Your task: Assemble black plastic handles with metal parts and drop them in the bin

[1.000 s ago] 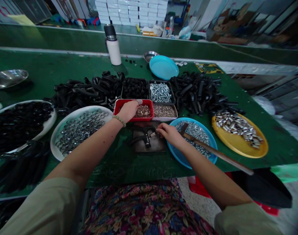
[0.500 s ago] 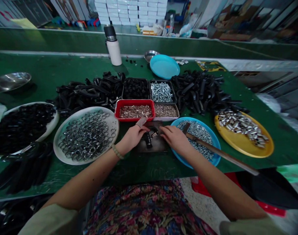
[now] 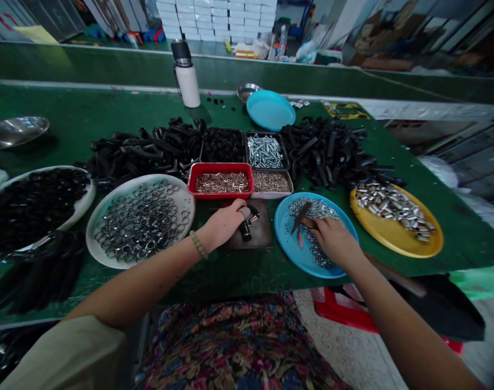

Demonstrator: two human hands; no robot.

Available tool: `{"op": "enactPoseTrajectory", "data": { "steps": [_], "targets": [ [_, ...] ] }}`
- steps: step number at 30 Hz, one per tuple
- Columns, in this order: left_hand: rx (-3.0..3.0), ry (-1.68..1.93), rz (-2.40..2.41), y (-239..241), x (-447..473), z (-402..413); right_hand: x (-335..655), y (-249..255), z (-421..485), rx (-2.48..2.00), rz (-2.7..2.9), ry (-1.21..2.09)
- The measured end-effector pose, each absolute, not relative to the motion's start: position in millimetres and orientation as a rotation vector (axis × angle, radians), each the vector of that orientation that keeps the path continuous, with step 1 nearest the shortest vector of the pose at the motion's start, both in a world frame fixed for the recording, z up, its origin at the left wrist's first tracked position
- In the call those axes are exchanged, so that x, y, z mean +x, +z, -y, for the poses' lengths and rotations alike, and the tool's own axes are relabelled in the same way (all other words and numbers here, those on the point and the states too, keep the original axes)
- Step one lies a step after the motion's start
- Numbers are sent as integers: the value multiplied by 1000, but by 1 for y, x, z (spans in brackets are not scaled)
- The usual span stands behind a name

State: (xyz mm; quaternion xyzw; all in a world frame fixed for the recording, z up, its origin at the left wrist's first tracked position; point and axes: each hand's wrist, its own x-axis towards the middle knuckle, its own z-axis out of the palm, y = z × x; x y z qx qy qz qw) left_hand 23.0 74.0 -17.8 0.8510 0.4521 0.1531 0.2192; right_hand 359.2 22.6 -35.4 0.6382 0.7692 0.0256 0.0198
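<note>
My left hand (image 3: 227, 221) is closed on a curved black part (image 3: 246, 232) with a small metal spring or screw showing at its side. The part lies on a flat metal plate (image 3: 264, 230) at the table's front, and my fingers hide some of it. My right hand (image 3: 332, 238) is wrapped round the wooden handle of a hammer (image 3: 301, 216), close below its head. That hammer lies across a blue tray (image 3: 280, 238) of small shiny metal pieces, its long handle running back under my right forearm.
Behind the plate stand a red bin (image 3: 190, 181) of pins and a tray of bolts (image 3: 265, 151). Left is a white tray of metal rings (image 3: 139, 227); right, a yellow tray (image 3: 387, 238) of metal sleeves. Piles of black parts (image 3: 324, 151) and a bottle (image 3: 188, 86) lie farther back.
My right hand has left the black part, moved right and taken hold of the hammer over the blue tray. My left hand stays at the part, its fingers now more over it.
</note>
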Motion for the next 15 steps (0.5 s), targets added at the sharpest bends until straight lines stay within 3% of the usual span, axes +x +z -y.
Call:
{"op": "enactPoseTrajectory", "data": {
  "steps": [4,8,15],
  "targets": [
    [2515,529,-1180,-31,8,-68,316,-18,-7,2233,-2371,-244],
    [2588,478,-1249,-40,-4,-63,268,6,-9,2112,-2589,-740],
    [2516,416,-1334,-39,-3,-60,242,18,-32,2036,-2623,-648]
  ]
}}
